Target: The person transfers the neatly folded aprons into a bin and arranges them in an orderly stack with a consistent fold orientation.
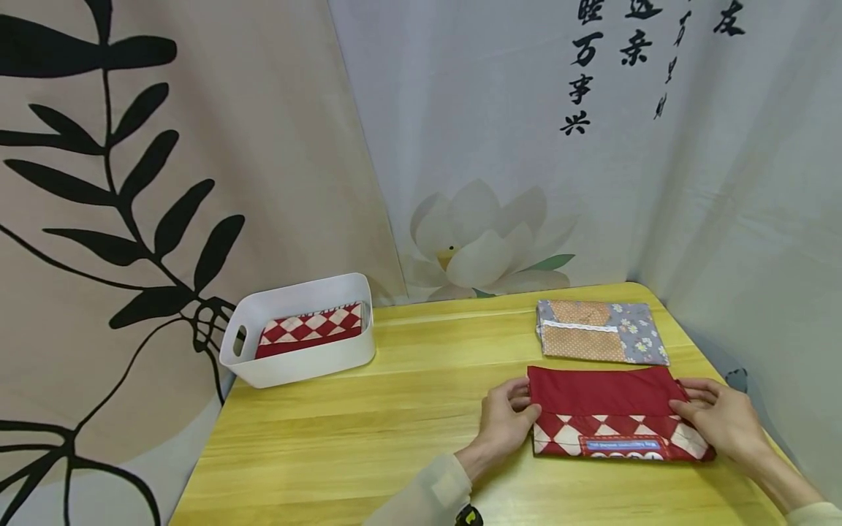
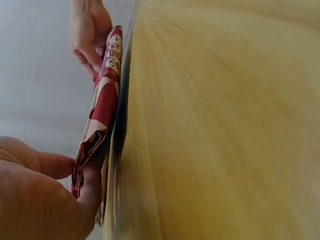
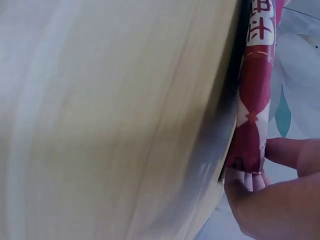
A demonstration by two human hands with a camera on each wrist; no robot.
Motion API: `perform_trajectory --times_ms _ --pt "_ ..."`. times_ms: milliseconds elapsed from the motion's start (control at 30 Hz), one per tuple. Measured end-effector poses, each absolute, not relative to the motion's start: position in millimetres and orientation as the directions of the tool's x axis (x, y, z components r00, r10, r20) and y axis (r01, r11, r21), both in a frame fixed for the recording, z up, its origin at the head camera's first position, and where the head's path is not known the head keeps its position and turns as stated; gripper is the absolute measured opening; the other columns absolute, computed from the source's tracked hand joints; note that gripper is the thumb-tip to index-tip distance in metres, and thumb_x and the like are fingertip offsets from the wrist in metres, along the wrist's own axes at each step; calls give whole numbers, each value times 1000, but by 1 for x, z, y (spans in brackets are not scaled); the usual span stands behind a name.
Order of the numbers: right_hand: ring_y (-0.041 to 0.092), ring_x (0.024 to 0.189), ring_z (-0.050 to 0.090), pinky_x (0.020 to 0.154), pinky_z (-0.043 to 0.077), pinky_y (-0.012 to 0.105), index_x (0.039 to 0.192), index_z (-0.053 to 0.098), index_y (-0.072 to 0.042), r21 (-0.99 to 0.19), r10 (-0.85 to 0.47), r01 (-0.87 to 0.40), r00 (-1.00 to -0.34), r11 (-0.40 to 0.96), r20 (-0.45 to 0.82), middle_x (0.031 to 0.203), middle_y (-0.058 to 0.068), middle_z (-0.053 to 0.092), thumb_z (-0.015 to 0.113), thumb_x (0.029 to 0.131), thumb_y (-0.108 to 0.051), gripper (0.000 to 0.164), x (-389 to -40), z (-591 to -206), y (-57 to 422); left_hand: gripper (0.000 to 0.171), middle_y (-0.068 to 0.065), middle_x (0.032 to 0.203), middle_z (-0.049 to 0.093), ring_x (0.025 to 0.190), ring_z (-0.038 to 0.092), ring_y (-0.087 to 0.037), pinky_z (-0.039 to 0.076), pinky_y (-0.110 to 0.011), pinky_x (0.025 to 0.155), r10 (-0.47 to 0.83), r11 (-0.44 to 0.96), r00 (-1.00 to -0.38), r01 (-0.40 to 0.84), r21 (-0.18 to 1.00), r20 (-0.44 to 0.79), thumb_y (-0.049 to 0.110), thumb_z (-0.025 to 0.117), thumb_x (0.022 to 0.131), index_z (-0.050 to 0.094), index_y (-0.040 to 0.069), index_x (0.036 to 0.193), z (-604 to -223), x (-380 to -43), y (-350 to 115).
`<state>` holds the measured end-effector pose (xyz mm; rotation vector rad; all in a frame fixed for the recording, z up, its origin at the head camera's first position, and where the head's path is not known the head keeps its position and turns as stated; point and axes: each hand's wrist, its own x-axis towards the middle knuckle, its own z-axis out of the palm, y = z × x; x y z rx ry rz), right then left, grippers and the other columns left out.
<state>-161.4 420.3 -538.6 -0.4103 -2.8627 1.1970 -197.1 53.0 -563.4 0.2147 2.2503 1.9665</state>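
A folded red cloth (image 1: 605, 391) with a cream diamond pattern and a blue label lies flat at the table's right side. My left hand (image 1: 505, 418) pinches its left end, thumb on top and fingers underneath. At the opposite end my right hand (image 1: 723, 420) grips it the same way. In the left wrist view the layered edge of the cloth (image 2: 102, 102) shows between thumb and fingers. The right wrist view has the other end of the cloth (image 3: 254, 100) held close over the table, with white lettering along its front fold.
Just behind the red cloth lies a folded grey floral cloth (image 1: 641, 332) with an orange dotted panel. A white plastic basket (image 1: 316, 363) at the table's back left holds another red diamond-patterned cloth (image 1: 312, 330). Printed curtains (image 1: 296, 146) hang behind the yellow wooden table (image 1: 316, 453).
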Motion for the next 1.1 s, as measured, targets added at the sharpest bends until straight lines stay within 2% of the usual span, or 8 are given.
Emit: perform_trajectory --times_ms 133,300,567,733,933,1100 --pt "-19 80 65 69 60 12 148 59 16 -743 242 217 -967 633 -76 122 30 81 81 106 -23 62 -163 -535 415 48 -11 133 82 115 81 -18 67 -25 98 184 131 -983 6 991 -18 -1 81 99 73 4 146 -561 -198 47" --pt "-18 83 67 69 61 12 147 60 16 -777 236 186 -971 602 -49 114 18 85 82 105 -21 60 -164 -532 405 46 -15 134 82 116 82 -22 67 -28 100 165 130 -986 38 991 16 0 81 99 73 2 144 -557 -202 37" --pt "-22 88 65 73 61 10 151 58 14 -811 217 162 -975 562 -44 120 13 83 82 106 -22 63 -170 -526 389 46 -19 136 81 118 82 -27 67 -27 101 156 134 -987 69 989 48 -1 80 99 73 -1 145 -552 -208 18" --pt "-24 89 63 75 62 9 152 58 12 -819 210 149 -977 555 -36 122 9 82 82 106 -25 64 -174 -522 380 47 -18 135 81 117 82 -25 68 -26 98 144 135 -988 68 989 48 0 81 99 73 2 145 -549 -212 7" --pt "-22 90 64 76 62 9 152 60 10 -839 199 112 -980 532 -5 112 -12 78 84 105 -22 62 -178 -519 366 46 -15 135 81 117 82 -23 68 -24 97 115 130 -993 53 990 38 0 81 99 76 6 144 -544 -215 -7" --pt "-23 91 64 77 60 7 149 63 10 -860 208 74 -977 505 38 102 -31 70 84 104 -21 59 -182 -517 352 46 -16 135 81 119 82 -28 68 -24 96 97 107 -995 47 993 37 0 82 98 76 7 143 -540 -217 -19"
